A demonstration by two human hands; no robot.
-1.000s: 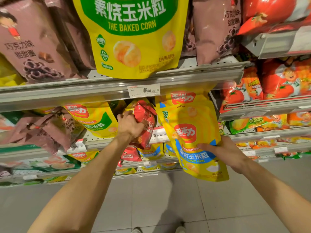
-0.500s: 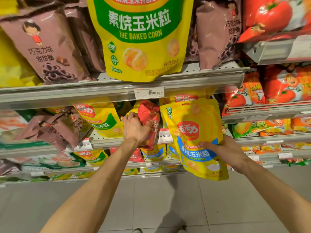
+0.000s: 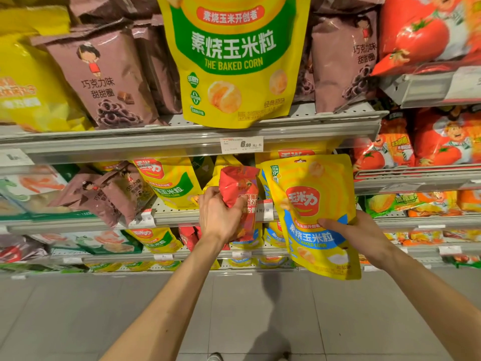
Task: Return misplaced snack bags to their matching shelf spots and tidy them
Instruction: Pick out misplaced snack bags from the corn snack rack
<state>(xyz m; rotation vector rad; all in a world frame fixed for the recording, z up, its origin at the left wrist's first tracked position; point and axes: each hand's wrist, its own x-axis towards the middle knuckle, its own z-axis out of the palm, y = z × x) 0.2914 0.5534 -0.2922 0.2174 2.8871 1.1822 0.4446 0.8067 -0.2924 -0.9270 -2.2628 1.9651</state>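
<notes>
My left hand (image 3: 221, 217) grips a red snack bag (image 3: 240, 194) upright in front of the second shelf, among yellow baked-corn bags. My right hand (image 3: 354, 233) holds a yellow and blue baked-corn bag (image 3: 312, 204) by its right side, thumb on its front; the bag hangs tilted in front of the shelf edge. A yellow and green baked-corn bag (image 3: 169, 181) stands on the same shelf to the left of the red bag.
A big yellow and green baked-corn bag (image 3: 234, 61) overhangs the top shelf rail (image 3: 156, 144) with its price tag (image 3: 242, 144). Brown chocolate-ring bags (image 3: 104, 74) flank it; more lie slumped (image 3: 114, 194) lower left. Red tomato bags (image 3: 447, 142) fill the right-hand shelves. Grey floor tiles below.
Both bags stay in my hands. My left hand has lifted the red bag slightly out from the shelf; the view has tilted up a little and moved closer.
</notes>
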